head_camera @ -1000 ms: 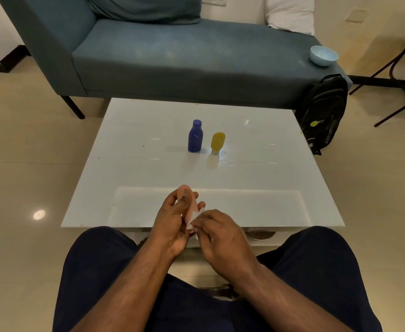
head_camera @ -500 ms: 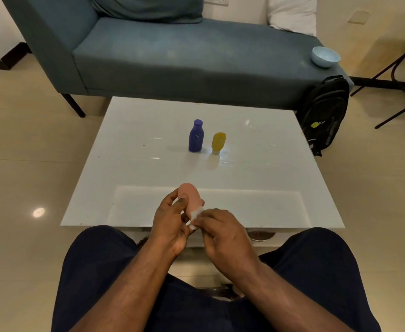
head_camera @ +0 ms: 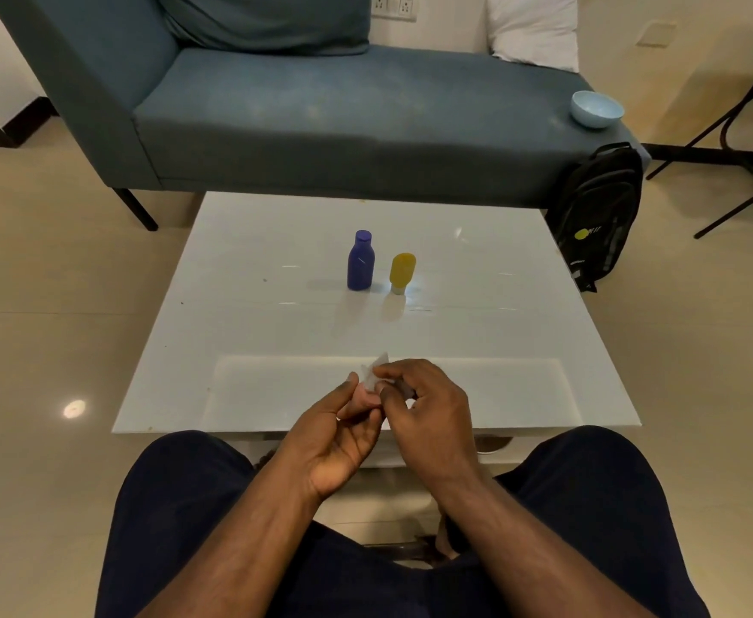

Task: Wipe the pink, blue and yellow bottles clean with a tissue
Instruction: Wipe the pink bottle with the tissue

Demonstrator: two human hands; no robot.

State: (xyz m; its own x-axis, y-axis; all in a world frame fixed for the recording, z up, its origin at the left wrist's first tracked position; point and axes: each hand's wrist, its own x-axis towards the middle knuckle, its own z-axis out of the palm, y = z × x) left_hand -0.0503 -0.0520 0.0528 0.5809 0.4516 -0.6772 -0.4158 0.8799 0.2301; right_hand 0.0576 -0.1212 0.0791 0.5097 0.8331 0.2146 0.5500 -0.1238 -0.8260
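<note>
Looking down from the head camera, I see both hands meeting just above the near edge of the white table (head_camera: 249,332). My left hand (head_camera: 343,439) curls its fingers and thumb round the pink bottle (head_camera: 362,396), which is almost wholly hidden; only a pale pink patch shows between the fingers, so I cannot tell which way its long axis runs. My right hand (head_camera: 428,408) pinches the tissue (head_camera: 373,373) against that bottle, a white corner sticking up past the knuckles.

Well beyond, near the table's middle, the blue bottle (head_camera: 360,261) stands upright with its cap on top, and the yellow bottle (head_camera: 401,272) stands just beside it on its right, resting on its pale cap. Bare tabletop lies all round the pair and between them and my hands. A backpack (head_camera: 599,216) leans against the blue sofa (head_camera: 365,122) off the far right corner.
</note>
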